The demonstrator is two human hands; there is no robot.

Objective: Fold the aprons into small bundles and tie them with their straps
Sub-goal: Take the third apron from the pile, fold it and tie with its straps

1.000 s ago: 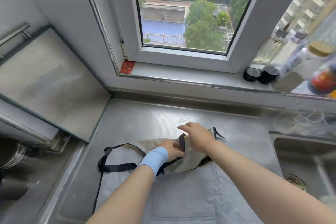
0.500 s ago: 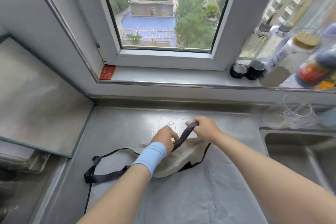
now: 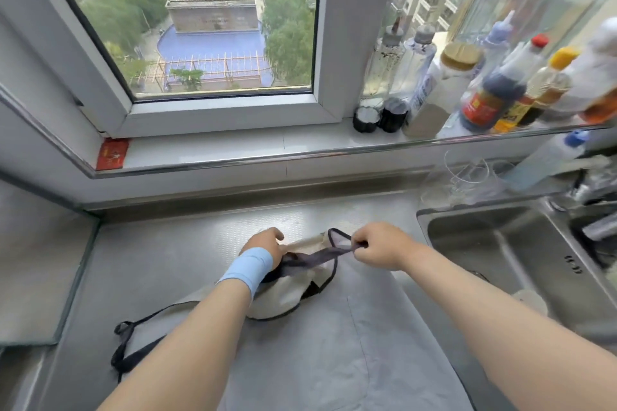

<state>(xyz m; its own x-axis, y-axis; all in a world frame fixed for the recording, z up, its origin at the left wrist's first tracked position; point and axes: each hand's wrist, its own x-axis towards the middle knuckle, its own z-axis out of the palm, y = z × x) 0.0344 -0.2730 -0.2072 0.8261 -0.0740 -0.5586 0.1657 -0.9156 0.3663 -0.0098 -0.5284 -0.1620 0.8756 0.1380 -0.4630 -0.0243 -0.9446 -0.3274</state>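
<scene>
my right hand (image 3: 377,245) pinches the strap (image 3: 320,255); my left hand (image 3: 265,245) clamps the apron (image 3: 300,344). i should pull the strap taut and flat.

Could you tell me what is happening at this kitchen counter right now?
A person is working on a grey apron spread on the steel counter beside the sink. The right hand pinches the dark neck strap and pulls it taut, while the left hand presses on the turned-over top of the apron. It is not yet bundled; a side strap lies loose.
</scene>
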